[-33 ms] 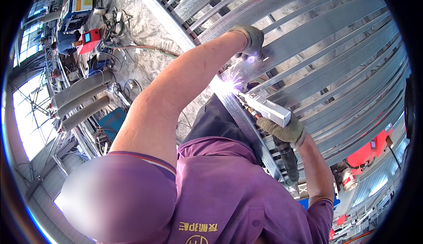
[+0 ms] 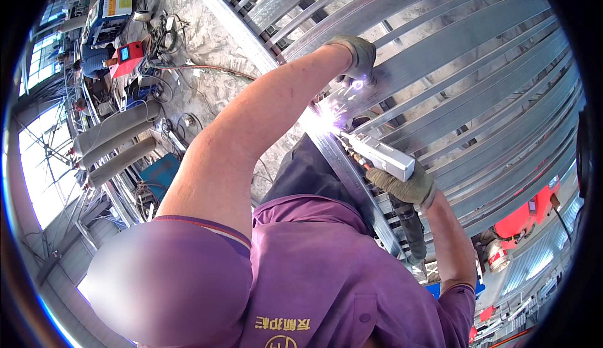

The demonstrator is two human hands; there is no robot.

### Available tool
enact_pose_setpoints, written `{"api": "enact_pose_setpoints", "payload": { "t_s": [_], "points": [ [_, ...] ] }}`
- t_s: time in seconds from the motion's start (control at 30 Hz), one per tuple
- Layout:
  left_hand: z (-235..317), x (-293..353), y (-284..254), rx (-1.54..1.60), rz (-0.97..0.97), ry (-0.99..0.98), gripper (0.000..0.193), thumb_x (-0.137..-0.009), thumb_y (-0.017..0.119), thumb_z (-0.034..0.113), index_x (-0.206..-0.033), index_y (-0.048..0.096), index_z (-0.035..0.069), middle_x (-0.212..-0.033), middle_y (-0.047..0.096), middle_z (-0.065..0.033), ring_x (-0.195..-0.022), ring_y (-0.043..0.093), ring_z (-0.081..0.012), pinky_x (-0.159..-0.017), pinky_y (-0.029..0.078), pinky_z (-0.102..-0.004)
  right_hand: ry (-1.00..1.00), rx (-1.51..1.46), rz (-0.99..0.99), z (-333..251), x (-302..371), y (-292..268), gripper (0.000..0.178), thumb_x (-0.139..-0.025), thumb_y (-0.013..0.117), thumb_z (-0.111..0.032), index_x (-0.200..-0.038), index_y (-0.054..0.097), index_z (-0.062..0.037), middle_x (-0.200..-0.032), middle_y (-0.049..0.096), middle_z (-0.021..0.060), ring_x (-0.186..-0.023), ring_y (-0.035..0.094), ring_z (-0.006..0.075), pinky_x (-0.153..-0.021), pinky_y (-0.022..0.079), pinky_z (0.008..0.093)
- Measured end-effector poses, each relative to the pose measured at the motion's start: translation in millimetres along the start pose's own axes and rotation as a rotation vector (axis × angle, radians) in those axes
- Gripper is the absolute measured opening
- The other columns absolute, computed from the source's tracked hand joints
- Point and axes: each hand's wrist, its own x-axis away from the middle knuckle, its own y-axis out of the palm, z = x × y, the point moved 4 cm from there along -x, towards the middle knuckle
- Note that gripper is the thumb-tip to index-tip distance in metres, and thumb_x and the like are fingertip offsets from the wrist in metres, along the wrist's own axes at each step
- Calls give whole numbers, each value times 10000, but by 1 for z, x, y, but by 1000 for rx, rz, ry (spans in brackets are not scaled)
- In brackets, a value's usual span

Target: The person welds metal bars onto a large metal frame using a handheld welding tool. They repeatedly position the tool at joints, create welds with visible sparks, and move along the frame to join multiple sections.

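A green-gloved right hand of mine (image 2: pixel 407 186) is closed round a welding torch with a pale box-shaped body (image 2: pixel 384 157). The torch tip points up and left at a bright arc throwing sparks (image 2: pixel 330 119). The arc burns where a long metal rail (image 2: pixel 342 159) meets the end of a flat metal bar (image 2: pixel 433 65). My left hand (image 2: pixel 357 56), also gloved, is curled at that bar's end, just beyond the arc. Its fingertips are partly hidden and lit by glare, so what they grip cannot be made out.
Several parallel metal bars (image 2: pixel 483 106) spread to the right, with gaps between them. At the left stand a red machine with a small screen (image 2: pixel 127 56), a blue-and-white machine (image 2: pixel 116 5) and tangled cables (image 2: pixel 169 34). A person (image 2: pixel 94 61) is beside the red machine.
The spray of sparks around the arc differs slightly in shape. Both my hands and the torch keep their places.
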Motion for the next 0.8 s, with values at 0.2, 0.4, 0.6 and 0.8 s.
{"api": "enact_pose_setpoints", "payload": {
  "t_s": [0.2,0.4,0.6,0.8],
  "points": [
    [1,2,0,14,8,-7,427,-989,784,440,-1109,848,35,-866,837,-119,-744,820,-248,-707,661,-390,13,12,-18,8,1,-2,529,-951,928,-248,-1413,737,-75,-1300,818,95,-1168,780,180,-998,633,338],
    [1,2,1,25,17,-6,429,-985,783,435,-1135,844,38,-859,835,-120,-752,823,-248,-713,662,-398,20,24,-17,7,4,0,543,-946,931,-228,-1426,732,-68,-1330,812,96,-1193,776,176,-1013,629,337],
    [0,0,0,-7,1,10,432,-990,775,422,-1161,839,30,-881,840,-126,-780,835,-252,-720,670,-406,49,29,-8,6,6,-1,540,-951,929,-230,-1433,737,-82,-1321,816,91,-1194,772,169,-1006,622,329],
    [-3,-4,3,14,17,3,419,-998,767,416,-1154,839,34,-884,842,-124,-767,833,-258,-714,667,-405,27,38,6,8,8,0,531,-960,923,-255,-1428,743,-83,-1294,823,95,-1171,774,166,-995,622,332]
  ]
}}
